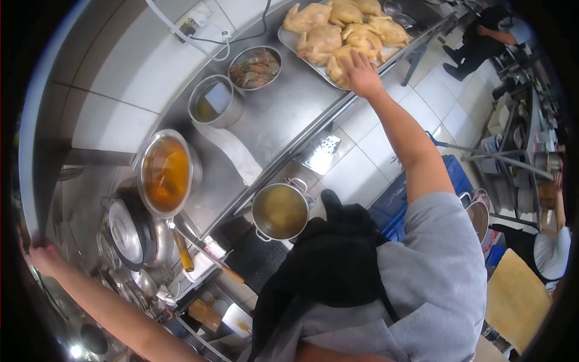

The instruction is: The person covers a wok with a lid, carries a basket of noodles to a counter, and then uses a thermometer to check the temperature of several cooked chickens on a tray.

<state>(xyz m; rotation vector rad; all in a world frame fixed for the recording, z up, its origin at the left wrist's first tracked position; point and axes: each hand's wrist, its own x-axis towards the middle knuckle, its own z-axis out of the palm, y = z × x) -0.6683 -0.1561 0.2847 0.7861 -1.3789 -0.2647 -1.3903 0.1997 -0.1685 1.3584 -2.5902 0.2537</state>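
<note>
My right hand (362, 75) reaches far forward and lies with its fingers spread over the nearest whole plucked chicken (339, 65). That bird sits at the front edge of a metal tray (333, 82) that bears several more pale yellow chickens (318, 43). My left hand (45, 256) stretches out to the far left, beside a dark upright edge; its fingers are blurred and partly lost in the dark rim of the view. Two metal ladles or bowls (405, 21) lie at the tray's far right corner.
On the steel counter (289, 108) stand a bowl of shrimp (256, 67), a pot of liquid (208, 105), a white cloth (232, 148) and a bowl of orange liquid (166, 172). A two-handled pot (280, 211) stands below. Co-workers (482, 36) and shelves are at right.
</note>
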